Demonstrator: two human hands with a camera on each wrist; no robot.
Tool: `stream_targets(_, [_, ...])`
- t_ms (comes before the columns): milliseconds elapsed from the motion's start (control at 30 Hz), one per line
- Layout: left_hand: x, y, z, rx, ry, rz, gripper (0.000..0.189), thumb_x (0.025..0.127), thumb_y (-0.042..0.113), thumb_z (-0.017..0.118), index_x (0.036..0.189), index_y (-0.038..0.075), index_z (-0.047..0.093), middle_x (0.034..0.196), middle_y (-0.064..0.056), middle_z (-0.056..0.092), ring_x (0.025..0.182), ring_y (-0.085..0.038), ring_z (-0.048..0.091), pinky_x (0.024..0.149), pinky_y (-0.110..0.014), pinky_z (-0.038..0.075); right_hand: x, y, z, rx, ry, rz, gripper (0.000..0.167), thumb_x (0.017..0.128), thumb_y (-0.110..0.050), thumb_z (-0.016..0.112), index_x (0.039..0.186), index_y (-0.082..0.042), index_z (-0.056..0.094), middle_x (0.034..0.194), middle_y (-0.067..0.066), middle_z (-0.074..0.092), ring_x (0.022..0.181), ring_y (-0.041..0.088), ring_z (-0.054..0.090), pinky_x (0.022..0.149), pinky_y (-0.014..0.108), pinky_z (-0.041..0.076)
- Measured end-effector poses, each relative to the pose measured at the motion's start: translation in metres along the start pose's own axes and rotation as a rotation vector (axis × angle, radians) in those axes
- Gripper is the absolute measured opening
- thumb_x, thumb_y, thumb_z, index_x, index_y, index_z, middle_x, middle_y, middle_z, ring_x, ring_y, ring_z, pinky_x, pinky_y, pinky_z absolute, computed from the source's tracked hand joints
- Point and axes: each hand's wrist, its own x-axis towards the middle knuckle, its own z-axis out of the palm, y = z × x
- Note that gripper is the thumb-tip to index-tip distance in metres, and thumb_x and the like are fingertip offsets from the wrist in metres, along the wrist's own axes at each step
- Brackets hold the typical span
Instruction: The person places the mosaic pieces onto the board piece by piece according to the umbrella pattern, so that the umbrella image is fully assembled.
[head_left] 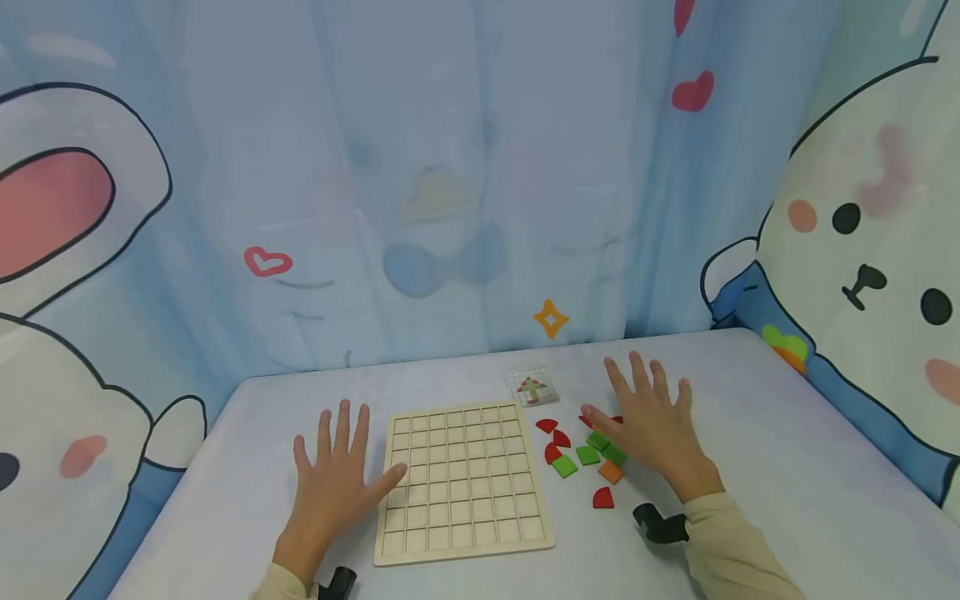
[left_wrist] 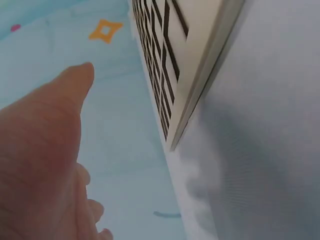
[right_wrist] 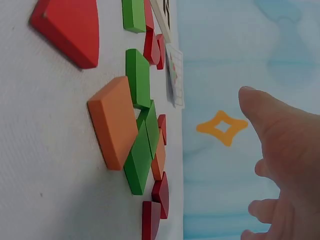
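A wooden grid board (head_left: 463, 553) lies on the white table, its square cells holding no pieces. My left hand (head_left: 333, 483) is spread palm down over the board's left side, thumb above its edge; in the left wrist view a gap shows between thumb (left_wrist: 65, 92) and board (left_wrist: 192, 85). On the right, my right hand (head_left: 652, 421) hovers with fingers spread above loose pieces, touching none that I can see. Those include red quarter-round pieces (head_left: 603, 498), green square pieces (head_left: 565, 466) and an orange square piece (head_left: 611, 472). Some pieces are partly hidden under the right hand.
A small pattern card (head_left: 532, 387) with a gridded tree-like figure lies behind the board. A blue cartoon curtain (head_left: 450, 167) hangs along the table's back edge. Black wrist-camera mounts (head_left: 660, 525) stick out beside both cuffs.
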Motion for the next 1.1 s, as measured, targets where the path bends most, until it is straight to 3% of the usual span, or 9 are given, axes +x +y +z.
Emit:
stream_targets(200, [-0.026,0.004,0.001,-0.072,-0.123,0.049,0.117,0.092,0.078,0.063,0.170,0.002,0.020,0.177,-0.022,0.014,0.161,-0.047,0.012,0.117,-0.079,0.007,0.007,-0.002,0.004,0.086,-0.028,-0.039,0.070,0.100,-0.037,0.074,0.151,0.007,0.053,0.151,0.039,0.049,0.140,0.062,0.039,0.112,0.081,0.026])
stream_targets(400, [-0.040,0.008,0.004,-0.139,-0.275,0.036,0.127,0.085,0.079,0.071,0.169,-0.002,0.020,0.177,-0.022,0.014,0.159,-0.051,0.018,0.113,-0.084,0.015,0.013,-0.007,0.009,0.162,-0.046,-0.073,0.045,0.098,-0.020,0.078,0.133,0.007,0.069,0.127,0.032,0.069,0.123,0.058,0.053,0.102,0.072,0.043])
stream_targets(600, [-0.039,0.010,0.010,-0.147,-0.358,0.026,0.128,0.085,0.082,0.069,0.168,-0.003,0.022,0.177,-0.020,0.014,0.160,-0.050,0.013,0.114,-0.084,0.008,0.019,-0.010,0.010,0.180,-0.092,-0.078,0.029,0.095,-0.011,0.081,0.119,0.004,0.076,0.101,0.019,0.074,0.104,0.046,0.057,0.088,0.061,0.049])
stream_targets(867, [-0.037,0.013,0.007,-0.169,-0.427,-0.034,0.130,0.082,0.080,0.074,0.170,0.001,0.019,0.178,-0.015,0.012,0.161,-0.047,0.009,0.110,-0.088,0.005,0.029,-0.011,0.023,0.115,-0.148,-0.127,0.008,0.090,-0.002,0.079,0.097,-0.002,0.075,0.088,0.008,0.065,0.089,0.034,0.054,0.080,0.052,0.049])
stream_targets(1100, [-0.028,0.016,0.001,-0.141,-0.472,-0.066,0.131,0.079,0.076,0.081,0.171,0.004,0.020,0.179,-0.012,0.013,0.160,-0.048,0.014,0.107,-0.090,0.014,0.043,-0.010,0.021,0.095,-0.239,-0.174,0.014,0.089,-0.001,0.080,0.088,-0.005,0.066,0.082,0.006,0.059,0.082,0.029,0.052,0.075,0.046,0.049])
